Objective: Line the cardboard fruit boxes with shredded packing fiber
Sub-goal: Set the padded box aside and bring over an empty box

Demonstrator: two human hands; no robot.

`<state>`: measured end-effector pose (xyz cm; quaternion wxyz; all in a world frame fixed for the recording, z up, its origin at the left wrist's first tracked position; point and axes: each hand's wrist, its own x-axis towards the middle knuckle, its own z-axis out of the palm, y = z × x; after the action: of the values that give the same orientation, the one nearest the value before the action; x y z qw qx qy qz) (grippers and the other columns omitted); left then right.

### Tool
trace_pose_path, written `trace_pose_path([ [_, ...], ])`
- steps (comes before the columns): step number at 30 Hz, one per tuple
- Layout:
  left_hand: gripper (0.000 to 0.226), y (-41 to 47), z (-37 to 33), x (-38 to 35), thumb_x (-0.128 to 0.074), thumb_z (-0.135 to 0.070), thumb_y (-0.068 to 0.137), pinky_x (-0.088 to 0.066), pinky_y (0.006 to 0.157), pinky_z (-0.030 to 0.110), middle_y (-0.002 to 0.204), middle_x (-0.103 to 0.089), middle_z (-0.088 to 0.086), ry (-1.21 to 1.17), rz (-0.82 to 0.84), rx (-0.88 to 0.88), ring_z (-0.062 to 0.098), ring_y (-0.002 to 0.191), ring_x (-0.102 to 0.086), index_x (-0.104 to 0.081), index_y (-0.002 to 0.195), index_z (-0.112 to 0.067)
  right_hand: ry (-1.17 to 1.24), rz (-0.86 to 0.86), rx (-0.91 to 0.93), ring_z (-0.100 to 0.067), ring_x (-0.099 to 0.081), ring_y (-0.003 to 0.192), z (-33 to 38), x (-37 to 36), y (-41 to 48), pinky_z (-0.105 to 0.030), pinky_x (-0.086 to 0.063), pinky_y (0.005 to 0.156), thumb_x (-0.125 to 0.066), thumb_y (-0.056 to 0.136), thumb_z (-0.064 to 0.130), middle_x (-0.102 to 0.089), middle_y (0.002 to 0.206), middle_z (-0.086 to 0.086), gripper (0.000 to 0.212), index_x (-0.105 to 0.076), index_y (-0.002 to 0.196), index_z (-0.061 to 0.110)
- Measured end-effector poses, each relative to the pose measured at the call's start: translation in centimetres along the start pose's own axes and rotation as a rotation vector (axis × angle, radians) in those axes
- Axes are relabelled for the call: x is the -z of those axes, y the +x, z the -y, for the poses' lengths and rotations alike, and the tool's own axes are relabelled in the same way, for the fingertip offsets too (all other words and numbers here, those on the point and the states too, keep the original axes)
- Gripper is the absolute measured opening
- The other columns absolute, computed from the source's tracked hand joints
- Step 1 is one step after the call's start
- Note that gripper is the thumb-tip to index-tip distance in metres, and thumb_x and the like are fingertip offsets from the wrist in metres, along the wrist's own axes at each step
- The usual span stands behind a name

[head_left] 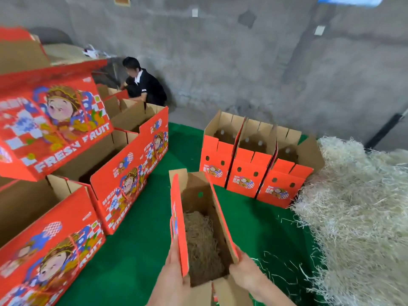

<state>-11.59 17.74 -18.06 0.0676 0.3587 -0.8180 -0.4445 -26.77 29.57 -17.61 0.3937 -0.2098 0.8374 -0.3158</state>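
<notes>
An open red cardboard fruit box (199, 202) stands in front of me on the green mat, with brownish shredded fiber (202, 238) lying on its bottom. My left hand (174, 274) grips the near end of its left flap (178, 224). My right hand (241, 269) grips the near end of its right flap (223, 219). Both flaps stand upright. A big heap of pale shredded packing fiber (357, 213) lies at the right.
Three open red boxes (254, 171) stand in a row behind, showing no fiber inside. Stacked larger red fruit boxes (123, 173) fill the left side. A person in black (145, 85) crouches by the concrete wall. Loose fiber strands litter the green mat (136, 250).
</notes>
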Motion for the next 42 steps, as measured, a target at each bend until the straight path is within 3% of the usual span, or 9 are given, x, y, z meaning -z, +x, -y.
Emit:
trace_pose_path([
  [4, 0.087, 5.5, 0.8, 4.2, -0.043, 0.0, 0.083, -0.044, 0.084, 0.02, 0.125, -0.052, 0.008, -0.015, -0.118, -0.04, 0.023, 0.103, -0.056, 0.006, 0.149, -0.03, 0.15, -0.115, -0.045, -0.011, -0.059, 0.087, 5.4, -0.9, 3.8, -0.017, -0.046, 0.065, -0.035, 0.087, 0.005, -0.059, 0.108, 0.007, 0.058, -0.04, 0.139, 0.031],
  [9, 0.082, 14.5, 0.6, 11.1, -0.062, -0.008, 0.085, -0.04, 0.091, 0.022, 0.115, -0.045, 0.005, 0.092, -0.24, -0.218, 0.017, 0.095, -0.052, -0.013, 0.15, -0.025, 0.366, -0.206, -0.005, -0.027, -0.063, 0.098, 12.6, -2.7, 10.8, -0.038, -0.054, 0.084, -0.031, 0.087, 0.0, -0.065, 0.113, -0.005, 0.059, -0.044, 0.137, 0.029],
  [21, 0.059, 34.5, -4.2, 17.8, -0.044, -0.013, 0.097, -0.017, 0.11, 0.025, 0.154, -0.022, 0.006, 0.005, -0.153, -0.246, 0.02, 0.141, -0.023, -0.017, 0.15, -0.015, 0.553, -0.48, 0.01, -0.032, -0.059, 0.099, 25.7, 1.2, 27.2, -0.038, -0.05, 0.083, -0.044, 0.091, 0.006, -0.06, 0.115, -0.02, 0.036, -0.05, 0.125, -0.001],
  [25, 0.066, 37.9, -2.6, 17.4, -0.037, -0.008, 0.095, -0.023, 0.11, 0.03, 0.154, -0.02, 0.009, 0.08, 0.022, -0.067, 0.024, 0.139, -0.024, -0.005, 0.151, -0.021, 0.053, -0.751, 0.022, -0.033, -0.051, 0.11, 25.0, -0.6, 28.4, -0.038, -0.039, 0.09, -0.061, 0.083, 0.022, -0.054, 0.12, -0.016, 0.045, -0.045, 0.121, 0.003],
  [28, 0.064, 39.2, -1.8, 17.3, -0.034, -0.005, 0.094, -0.031, 0.106, 0.032, 0.15, -0.031, 0.008, 0.045, 0.075, -0.034, 0.026, 0.133, -0.035, -0.011, 0.15, -0.027, -0.382, -1.049, 0.596, -0.035, -0.046, 0.116, 24.8, -2.6, 28.4, -0.042, -0.034, 0.097, -0.069, 0.071, 0.011, -0.05, 0.125, -0.017, 0.048, -0.053, 0.117, 0.005],
  [30, 0.059, 39.7, -2.2, 17.5, -0.035, -0.005, 0.095, -0.027, 0.108, 0.028, 0.151, -0.032, 0.006, 0.05, 0.022, -0.066, 0.024, 0.135, -0.034, -0.021, 0.149, -0.024, -0.642, -0.833, 0.717, -0.037, -0.036, 0.13, 25.3, -3.0, 29.6, -0.049, -0.026, 0.109, -0.065, 0.077, 0.017, -0.04, 0.139, -0.022, 0.054, -0.048, 0.127, 0.003],
  [34, 0.05, 38.8, -3.8, 19.4, -0.051, 0.005, 0.085, -0.033, 0.104, 0.029, 0.13, -0.056, 0.008, 0.134, -0.454, -0.381, 0.024, 0.12, -0.05, -0.052, 0.132, -0.012, -1.004, -0.237, 0.303, -0.035, -0.048, 0.119, 27.0, -3.4, 31.9, -0.044, -0.036, 0.098, -0.048, 0.091, 0.019, -0.05, 0.129, -0.018, 0.046, -0.033, 0.134, 0.013],
  [37, 0.058, 39.4, -3.7, 22.4, -0.068, -0.009, 0.079, -0.033, 0.105, 0.039, 0.131, -0.052, 0.008, 0.358, -0.706, -0.45, 0.027, 0.123, -0.046, -0.047, 0.133, -0.012, -1.101, -0.248, 0.322, -0.033, -0.055, 0.108, 27.2, -3.3, 33.9, -0.041, -0.043, 0.089, -0.048, 0.084, 0.0, -0.059, 0.117, -0.014, 0.048, -0.039, 0.129, 0.015],
  [42, 0.044, 41.1, -1.9, 25.0, -0.059, -0.026, 0.088, -0.051, 0.083, 0.038, 0.117, -0.063, 0.006, 0.436, -0.421, -0.071, 0.026, 0.102, -0.062, -0.047, 0.129, -0.016, -1.009, -0.356, 0.185, -0.033, -0.052, 0.113, 28.7, -1.0, 37.7, -0.041, -0.042, 0.092, -0.055, 0.083, 0.005, -0.058, 0.12, -0.011, 0.051, -0.039, 0.13, 0.017],
])
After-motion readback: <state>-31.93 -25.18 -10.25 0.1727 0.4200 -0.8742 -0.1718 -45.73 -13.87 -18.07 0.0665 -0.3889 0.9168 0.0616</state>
